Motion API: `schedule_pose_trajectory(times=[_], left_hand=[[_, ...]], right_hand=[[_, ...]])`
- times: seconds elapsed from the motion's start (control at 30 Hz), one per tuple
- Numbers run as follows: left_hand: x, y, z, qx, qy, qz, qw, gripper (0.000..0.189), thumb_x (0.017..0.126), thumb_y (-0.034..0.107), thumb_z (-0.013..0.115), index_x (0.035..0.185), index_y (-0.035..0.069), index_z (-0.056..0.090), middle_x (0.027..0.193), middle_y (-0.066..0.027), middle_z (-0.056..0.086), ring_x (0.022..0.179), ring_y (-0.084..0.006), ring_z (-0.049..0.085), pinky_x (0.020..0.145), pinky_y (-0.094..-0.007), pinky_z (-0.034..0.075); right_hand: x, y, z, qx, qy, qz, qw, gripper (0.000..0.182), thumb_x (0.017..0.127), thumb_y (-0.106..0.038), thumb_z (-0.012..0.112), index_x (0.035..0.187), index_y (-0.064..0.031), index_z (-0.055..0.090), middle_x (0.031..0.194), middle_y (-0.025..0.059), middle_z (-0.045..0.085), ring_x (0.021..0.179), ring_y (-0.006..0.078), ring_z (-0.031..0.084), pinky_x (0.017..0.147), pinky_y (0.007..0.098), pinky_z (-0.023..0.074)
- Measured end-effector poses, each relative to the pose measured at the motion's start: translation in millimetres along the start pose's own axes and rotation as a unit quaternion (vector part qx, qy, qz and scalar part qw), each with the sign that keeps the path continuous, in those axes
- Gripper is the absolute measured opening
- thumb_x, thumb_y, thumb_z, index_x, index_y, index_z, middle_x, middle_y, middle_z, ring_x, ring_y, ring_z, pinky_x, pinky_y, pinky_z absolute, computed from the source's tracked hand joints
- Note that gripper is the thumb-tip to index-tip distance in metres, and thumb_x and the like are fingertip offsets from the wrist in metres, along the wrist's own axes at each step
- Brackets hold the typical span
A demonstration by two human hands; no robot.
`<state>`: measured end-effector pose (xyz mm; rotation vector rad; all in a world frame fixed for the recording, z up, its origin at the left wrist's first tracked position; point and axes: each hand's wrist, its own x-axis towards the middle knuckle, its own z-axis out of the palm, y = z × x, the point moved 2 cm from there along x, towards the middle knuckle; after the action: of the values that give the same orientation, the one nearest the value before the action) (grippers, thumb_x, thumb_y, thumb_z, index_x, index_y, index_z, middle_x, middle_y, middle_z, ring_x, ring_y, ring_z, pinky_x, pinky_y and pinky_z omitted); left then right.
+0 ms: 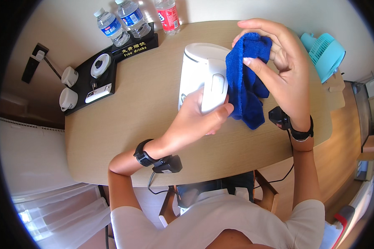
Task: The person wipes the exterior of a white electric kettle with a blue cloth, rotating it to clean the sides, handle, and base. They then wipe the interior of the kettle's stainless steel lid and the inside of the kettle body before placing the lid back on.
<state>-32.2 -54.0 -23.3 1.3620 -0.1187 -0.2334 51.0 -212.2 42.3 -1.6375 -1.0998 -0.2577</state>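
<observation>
A white electric kettle (194, 73) is above the middle of the wooden table, its lid end away from me. My left hand (202, 113) grips the kettle by its handle, thumb along the right side. In my right hand (280, 59) is a blue cloth (244, 81), pinched between thumb and fingers and hanging down in folds. The cloth lies against or just beside the kettle's right side; contact is hard to tell. Its folds cover part of that side. Both wrists wear black straps with small devices and cables.
A black tray (112, 90) at the left carries two white cups (69, 99), a white kettle base (100, 65) and a white box (98, 93). Two water bottles (112, 28) stand in its holder; a red-labelled bottle (168, 17) is beside it. A turquoise fan (325, 53) stands at right.
</observation>
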Motion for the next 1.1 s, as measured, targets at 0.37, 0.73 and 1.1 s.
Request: schedule_pose_trajectory(times=[0.37,0.73,1.1], left_hand=[[0,0,2,0.011,0.033,0.004,0.999,0.013,0.093,0.013,0.06,0.087,0.005,0.053,0.056,0.0016,0.046,0.046,-0.0057,0.039,0.044,-0.0227,0.031],[1,0,1,0.009,0.039,0.008,0.999,0.017,0.093,0.018,0.063,0.091,0.004,0.054,0.055,0.0022,0.044,0.045,-0.0057,0.039,0.043,-0.023,0.031],[2,-1,-8,-0.068,-0.013,0.011,0.998,0.026,0.094,0.027,0.061,0.098,0.003,0.051,0.061,0.0005,0.044,0.05,-0.0083,0.041,0.047,-0.0248,0.036]], right_hand=[[0,8,21,-0.024,-0.079,-0.076,0.994,0.035,0.069,0.012,0.059,0.1,-0.0004,0.069,0.099,0.0119,0.063,0.089,0.0226,0.062,0.079,0.0301,0.0495],[-4,1,26,-0.135,-0.036,-0.09,0.986,0.035,0.071,0.014,0.052,0.099,-0.0009,0.066,0.099,0.012,0.06,0.087,0.0274,0.061,0.078,0.0309,0.0485],[-17,-12,28,-0.176,-0.061,-0.069,0.98,0.038,0.068,0.016,0.054,0.1,-0.0009,0.067,0.102,0.0112,0.059,0.086,0.0263,0.061,0.076,0.032,0.0494]])
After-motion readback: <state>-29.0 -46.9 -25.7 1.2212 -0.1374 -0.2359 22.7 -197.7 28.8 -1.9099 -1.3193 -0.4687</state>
